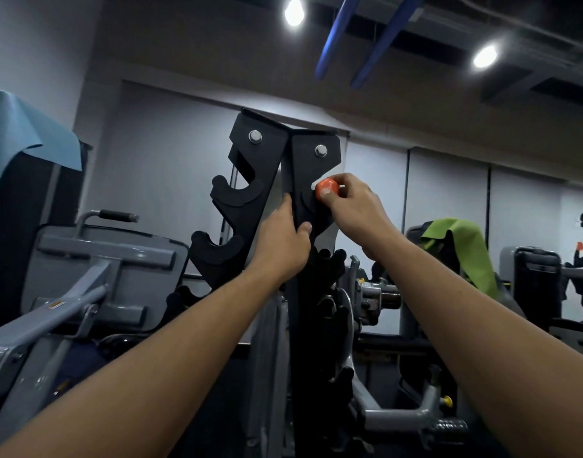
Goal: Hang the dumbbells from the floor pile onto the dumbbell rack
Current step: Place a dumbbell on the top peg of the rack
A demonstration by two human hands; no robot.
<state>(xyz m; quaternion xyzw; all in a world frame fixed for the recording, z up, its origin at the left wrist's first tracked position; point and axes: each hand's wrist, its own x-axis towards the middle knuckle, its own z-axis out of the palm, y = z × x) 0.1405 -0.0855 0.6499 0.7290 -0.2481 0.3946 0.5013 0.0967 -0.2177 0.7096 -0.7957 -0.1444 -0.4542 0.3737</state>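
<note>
A tall black dumbbell rack [250, 180] with curved hooks stands straight ahead, two bolts near its top. My left hand [283, 239] grips the rack's right-hand plate at its front edge, thumb across the face. My right hand [351, 206] holds a small orange dumbbell [326, 188] at the upper hook of that right plate; only one rounded end of it shows, the rest is hidden behind my fingers. The two hooks on the left plate hold nothing. The floor pile is out of view.
Grey gym machines [95, 276] crowd the left and lower right. A blue mat [25, 133] drapes at far left and a green cloth [465, 246] hangs over equipment at right. Ceiling lights [294, 11] shine above.
</note>
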